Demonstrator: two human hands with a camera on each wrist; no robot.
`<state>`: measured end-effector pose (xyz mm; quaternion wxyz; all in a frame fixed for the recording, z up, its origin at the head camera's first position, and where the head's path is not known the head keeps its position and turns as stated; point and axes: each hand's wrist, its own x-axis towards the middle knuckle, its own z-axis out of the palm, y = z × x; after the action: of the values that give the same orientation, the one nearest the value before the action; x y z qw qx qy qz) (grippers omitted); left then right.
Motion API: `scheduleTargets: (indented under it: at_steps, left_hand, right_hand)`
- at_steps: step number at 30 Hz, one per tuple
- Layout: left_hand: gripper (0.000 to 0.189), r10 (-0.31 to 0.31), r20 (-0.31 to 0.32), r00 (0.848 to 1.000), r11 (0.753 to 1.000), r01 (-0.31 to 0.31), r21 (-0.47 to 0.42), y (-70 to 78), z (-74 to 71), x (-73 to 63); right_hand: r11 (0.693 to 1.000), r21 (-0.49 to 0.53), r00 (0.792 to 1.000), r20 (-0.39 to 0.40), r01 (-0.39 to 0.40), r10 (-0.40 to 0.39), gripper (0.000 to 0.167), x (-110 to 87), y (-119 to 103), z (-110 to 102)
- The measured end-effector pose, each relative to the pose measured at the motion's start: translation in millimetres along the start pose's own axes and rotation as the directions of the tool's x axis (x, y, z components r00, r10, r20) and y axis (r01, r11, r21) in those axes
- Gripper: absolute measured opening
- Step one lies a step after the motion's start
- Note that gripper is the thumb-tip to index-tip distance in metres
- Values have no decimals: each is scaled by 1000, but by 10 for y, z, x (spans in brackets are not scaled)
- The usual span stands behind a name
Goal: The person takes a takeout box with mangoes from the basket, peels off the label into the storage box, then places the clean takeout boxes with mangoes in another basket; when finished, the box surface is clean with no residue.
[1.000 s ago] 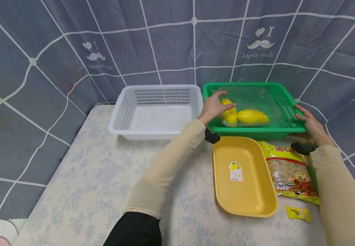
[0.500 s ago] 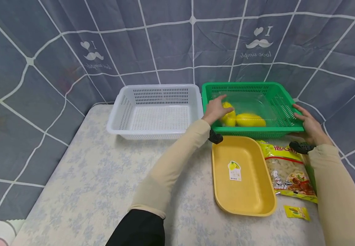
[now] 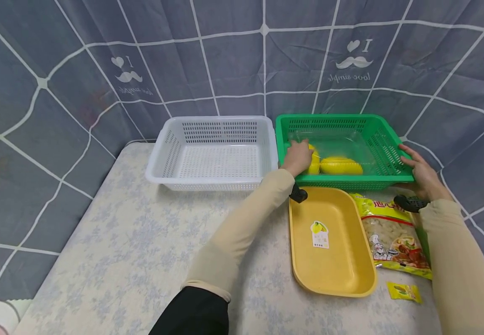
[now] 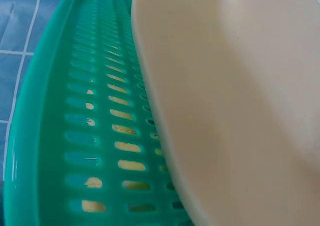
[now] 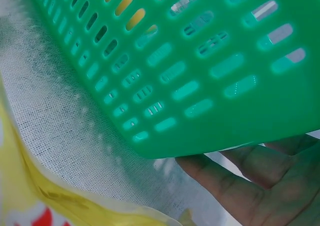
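Observation:
A clear plastic box [image 3: 352,139] lies in the green basket [image 3: 393,160], with two yellow oblong things [image 3: 341,165] in or under it; their kind is unclear. My left hand [image 3: 297,158] reaches down at the box's left end, over the left yellow thing. Its fingertips are hidden, so I cannot tell whether they grip the box or the yellow thing. My right hand [image 3: 426,174] holds the basket's right end, some fingers at the rim. In the right wrist view, other fingers [image 5: 225,183] reach under the basket's corner.
A white basket [image 3: 156,165] stands left of the green one. In front lie a yellow tray [image 3: 334,270], a printed food bag [image 3: 393,232] and a small yellow packet [image 3: 404,292]. A grey checked curtain [image 3: 225,56] hangs behind the table.
My left hand has come lower and slightly forward of its earlier place; its spread thumb and fingers have drawn closer together. The right hand has stayed at the basket's end.

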<state>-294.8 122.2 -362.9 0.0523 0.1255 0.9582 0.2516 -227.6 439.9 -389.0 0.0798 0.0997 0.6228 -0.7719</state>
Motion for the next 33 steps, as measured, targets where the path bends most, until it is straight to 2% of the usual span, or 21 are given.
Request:
scheduleTargets:
  at_steps: [5,9,14,18,20,22,24,25,27,28,29,31,32,33]
  left_hand:
    - [43,41,8,999,999,-41,4,-32,12,19]
    - [37,44,7,999,999,-44,-11,-48,1,26]
    - [42,49,-21,999,999,-49,8,-23,-36,-15]
    - [43,135,-63,989,989,-130,75,-6,-142,-98]
    - [39,200,-79,977,975,-191,109,-6,-219,-185]
    - [37,260,-98,961,960,-245,138,-12,-295,-290]
    - [34,317,-121,941,942,-297,158,-23,-372,-409]
    - [34,345,-132,929,932,-322,164,-33,-411,-469]
    - [32,401,-150,904,910,-373,183,-62,-486,-588]
    - [31,425,-154,892,899,-397,187,-84,-524,-647]
    - [30,450,-155,879,887,-421,190,-110,-561,-709]
    - [28,488,-150,860,867,-460,190,-183,-624,-826]
    - [27,503,-144,852,859,-475,191,-229,-655,-885]
    - [27,510,-140,849,855,-483,186,-280,-682,-946]
  right_hand:
    - [1000,-19,1000,-9,6,-6,57,28,0,24]
    - [1000,1,1000,-4,0,0,56,52,-9,47]
    - [1000,-21,1000,-21,-13,12,56,73,-7,62]
    - [1000,-29,1000,-29,-3,2,56,83,5,55]
    - [1000,-13,999,-31,12,-13,55,82,6,43]
    - [998,-49,998,-49,40,-43,53,84,11,31]
    - [972,-222,992,-74,81,-100,50,89,22,30]
    - [943,-318,987,-87,98,-133,48,93,28,30]
    - [863,-494,974,-120,109,-192,47,102,39,33]
    - [846,-523,966,-153,102,-211,46,110,40,35]
    - [815,-571,960,-166,93,-226,45,112,39,37]
    - [796,-599,951,-187,87,-245,45,114,23,38]
    - [782,-618,948,-197,78,-250,46,112,6,43]
    - [749,-659,945,-195,73,-263,46,107,-16,47]
